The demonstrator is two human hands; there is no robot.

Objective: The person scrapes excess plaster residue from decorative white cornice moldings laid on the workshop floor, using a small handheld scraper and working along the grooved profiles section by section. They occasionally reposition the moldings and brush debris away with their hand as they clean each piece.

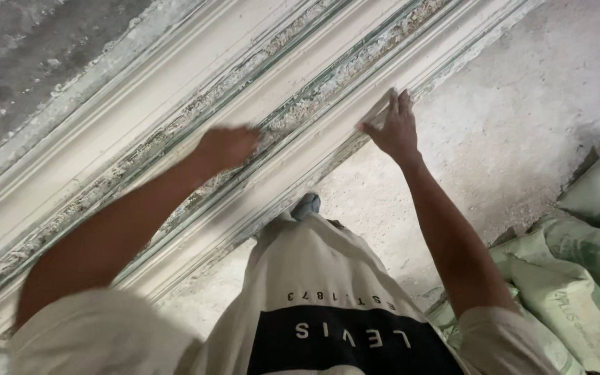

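So there's this long cream moulding (175,90) with ridges and crusty grooves running diagonally right under both hands. The left hand (227,147) is down in the middle groove, fingers curled in; it's blurred, so I honestly can't tell if it's gripping anything or just pressing on the surface. The rough greenish channel of the moulding stretches away from that hand on both sides. The right hand (394,128) is flat and loose, fingers stretched out and resting on the near edge of the moulding, holding nothing. The edge runs straight under its fingertips, with the rest of the piece lying beyond the hand. Past the right forearm there are pale green sacks (578,278) stacked on the dusty concrete floor (508,118), well apart from either hand.
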